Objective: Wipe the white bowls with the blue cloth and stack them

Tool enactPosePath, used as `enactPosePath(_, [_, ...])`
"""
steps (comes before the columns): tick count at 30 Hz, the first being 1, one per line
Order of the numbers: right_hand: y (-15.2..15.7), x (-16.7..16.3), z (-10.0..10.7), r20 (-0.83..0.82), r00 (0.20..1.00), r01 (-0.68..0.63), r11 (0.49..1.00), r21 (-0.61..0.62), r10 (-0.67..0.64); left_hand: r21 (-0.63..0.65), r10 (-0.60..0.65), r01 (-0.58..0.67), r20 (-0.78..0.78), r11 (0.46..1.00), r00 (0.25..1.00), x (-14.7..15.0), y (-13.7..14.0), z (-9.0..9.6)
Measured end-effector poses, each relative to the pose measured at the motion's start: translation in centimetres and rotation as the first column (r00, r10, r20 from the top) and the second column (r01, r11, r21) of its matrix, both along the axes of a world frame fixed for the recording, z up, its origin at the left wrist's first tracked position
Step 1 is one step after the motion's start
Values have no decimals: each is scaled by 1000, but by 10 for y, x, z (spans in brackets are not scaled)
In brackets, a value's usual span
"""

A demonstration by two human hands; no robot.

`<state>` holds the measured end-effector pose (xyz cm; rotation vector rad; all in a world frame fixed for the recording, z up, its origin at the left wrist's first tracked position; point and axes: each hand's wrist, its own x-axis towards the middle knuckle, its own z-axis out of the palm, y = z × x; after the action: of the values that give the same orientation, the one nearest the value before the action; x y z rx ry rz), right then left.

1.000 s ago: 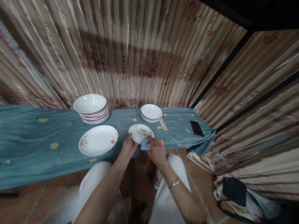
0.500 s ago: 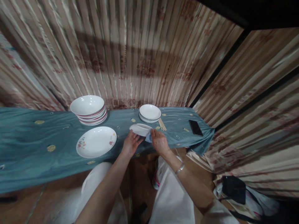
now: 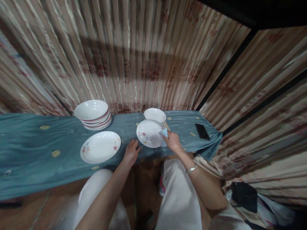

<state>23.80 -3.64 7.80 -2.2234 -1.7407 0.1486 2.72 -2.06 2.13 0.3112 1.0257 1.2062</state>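
A white plate (image 3: pixel 150 134) with small flowers at its left is tilted up above the near edge of the table, its face toward me. My right hand (image 3: pixel 173 141) is closed on its right rim, with a light blue cloth (image 3: pixel 164 133) between the fingers and the plate. Just off the plate's lower left side is my left hand (image 3: pixel 132 152), holding nothing, its fingers loosely apart. An oval flowered plate (image 3: pixel 100 147) lies to the left of that hand. Behind the held plate, a stack of small white dishes (image 3: pixel 155 114) is partly covered.
A stack of white bowls with red bands (image 3: pixel 93 111) stands at the back left. Chopsticks (image 3: pixel 166 126) lie mostly hidden beside the small dishes. A black phone (image 3: pixel 202 131) rests at the right on the blue tablecloth (image 3: pixel 64 137). A pleated curtain (image 3: pixel 134 64) hangs behind.
The held plate has turned from nearly edge-on to face me. My left hand has let go of it and moved slightly left and down; my right hand has shifted right with the cloth.
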Motion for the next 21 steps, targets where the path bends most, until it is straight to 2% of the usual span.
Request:
enactPosePath(1, [0, 3, -6, -151, 989, 17, 999, 41, -10, 13, -16, 16, -18, 1000, 1000, -2, 0, -1])
enactPosePath(3, [-1, 5, -17, -478, 878, 76, 991, 107, -16, 59, -83, 85, -36, 995, 996, -5, -2, -1])
enactPosePath(4, [-1, 6, -23, -597, 802, 107, 988, 115, -18, 89, -128, 131, -40, 987, 991, -7, -3, -1])
enactPosePath(6, [-3, 4, -34, -731, 682, 145, 984, 102, -24, 133, -199, 203, -46, 970, 979, -10, -6, 1])
enactPosePath(8, [-6, -1, -43, -783, 621, 149, 985, 90, -22, 145, -208, 212, -45, 966, 977, -12, -10, 4])
enactPosePath(14, [-12, -14, -59, -906, 423, 146, 985, 92, 22, 167, -131, 141, -69, 976, 989, -16, -15, 10])
enactPosePath(21, [-2, -12, -56, -948, 310, 194, 971, 142, 76, 187, -117, 134, -100, 973, 988, -11, -8, 28])
